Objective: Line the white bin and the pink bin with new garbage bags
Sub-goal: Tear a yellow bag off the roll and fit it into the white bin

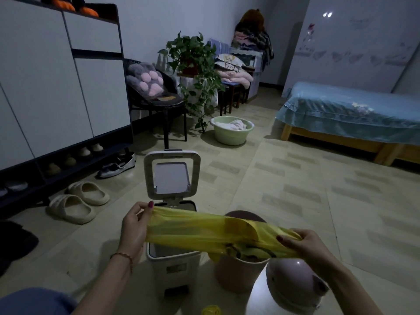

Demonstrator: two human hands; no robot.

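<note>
Right at the bottom edge, a small roll of yellow plastic bags point(211, 310) sits on the tiled floor, and just to its right lies a rounded pink plastic lid point(293, 285), off its bin. Both hands are up and busy: the left hand point(134, 230) pinches one end of a thin, translucent yellow garbage bag point(204, 235) between thumb and curled fingers, and the right hand point(304, 243) pinches the other end the same way. The bag is stretched flat and taut between them, creased lengthwise, with one folded flap showing near the middle. It hangs in the air just above both bins. Below the left hand stands the white rectangular pedal bin point(172, 267), its hinged lid point(171, 175) tipped upright and open. Beside it on the right is the round pink plastic bin point(236, 273), with a yellow liner and dark rubbish visible inside. Further out, two pale beige slippers point(77, 202) lie on the left by the shoe cabinet. Beyond them sits a light green washbasin point(231, 131) holding cloth, with a trailing green potted plant point(193, 62) behind it.
</note>
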